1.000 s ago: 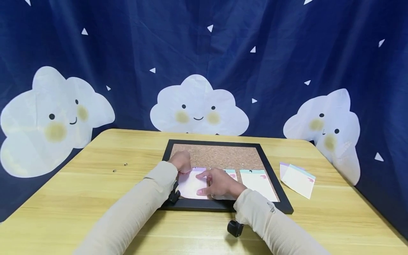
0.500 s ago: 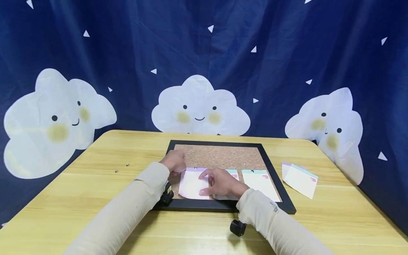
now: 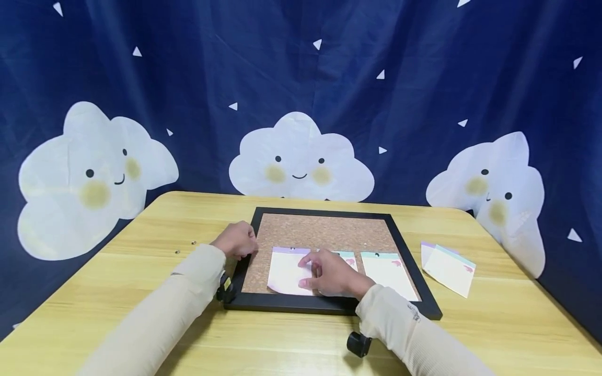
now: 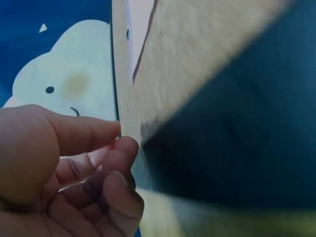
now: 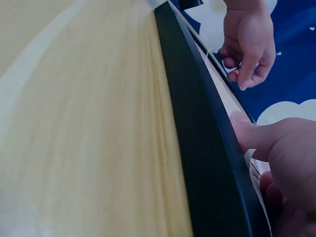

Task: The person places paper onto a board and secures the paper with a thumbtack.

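Note:
A black-framed corkboard (image 3: 329, 224) lies on the table. Along its lower half is a row of paper notes: a purple-topped note (image 3: 286, 271) at left, a teal-topped note (image 3: 350, 257) mostly hidden by my right hand, and another teal-topped note (image 3: 388, 274) at right. A small dark pin shows at each top edge. My right hand (image 3: 331, 274) rests on the board, thumb and index finger spread apart at the purple-topped note's right side. Over the frame's left side is my left hand (image 3: 237, 240), fingers curled, thumb against index finger (image 4: 127, 145), nothing visible between them.
Two small pins (image 3: 185, 247) lie on the wooden table (image 3: 122, 292) left of the board. Two loose notes (image 3: 449, 269) overlap to its right. Behind the table hangs a blue curtain (image 3: 301, 62) with white clouds.
My left hand has moved left, from the purple-topped note to the frame's left side, uncovering the note's left part. My right hand has kept its place on the board.

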The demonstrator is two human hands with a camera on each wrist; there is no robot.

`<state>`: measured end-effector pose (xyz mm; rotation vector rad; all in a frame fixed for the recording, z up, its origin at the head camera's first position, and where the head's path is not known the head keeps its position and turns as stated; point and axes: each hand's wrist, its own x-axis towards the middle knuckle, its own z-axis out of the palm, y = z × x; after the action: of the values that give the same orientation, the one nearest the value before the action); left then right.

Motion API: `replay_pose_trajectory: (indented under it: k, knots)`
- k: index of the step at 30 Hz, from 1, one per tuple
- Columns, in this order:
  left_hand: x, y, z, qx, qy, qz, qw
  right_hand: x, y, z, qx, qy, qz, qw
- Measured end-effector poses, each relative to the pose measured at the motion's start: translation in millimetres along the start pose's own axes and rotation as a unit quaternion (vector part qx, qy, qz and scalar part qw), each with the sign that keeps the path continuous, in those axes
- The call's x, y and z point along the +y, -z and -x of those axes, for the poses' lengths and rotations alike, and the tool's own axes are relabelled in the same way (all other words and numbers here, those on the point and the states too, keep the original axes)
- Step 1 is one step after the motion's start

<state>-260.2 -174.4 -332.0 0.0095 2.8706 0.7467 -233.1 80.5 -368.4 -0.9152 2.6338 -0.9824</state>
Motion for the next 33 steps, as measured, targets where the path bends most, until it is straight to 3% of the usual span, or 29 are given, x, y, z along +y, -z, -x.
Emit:
replay_pose_trajectory:
  k: [5,16,24,33]
  knots:
    - [-6.8,5.7,20.1,0.013,-0.044,-0.030,0.9985,-1.2,-0.1,3.2,0.007,0.019,0.025,0.999]
    - [-8.9,-0.3,86.2,0.006,-0.121,-0.061,0.9907,-1.5,-0.1,9.1,0.025,0.038,0.060,0.997]
    - [-16.5,-7.6,126.8,-0.040,-0.132,-0.052,0.9891,-1.8,2.2,18.8,0.040,0.063,0.054,0.996]
    - [-25.7,-15.9,151.5,-0.068,-0.122,-0.048,0.9891,-5.5,8.7,30.0,0.056,0.042,0.024,0.997]
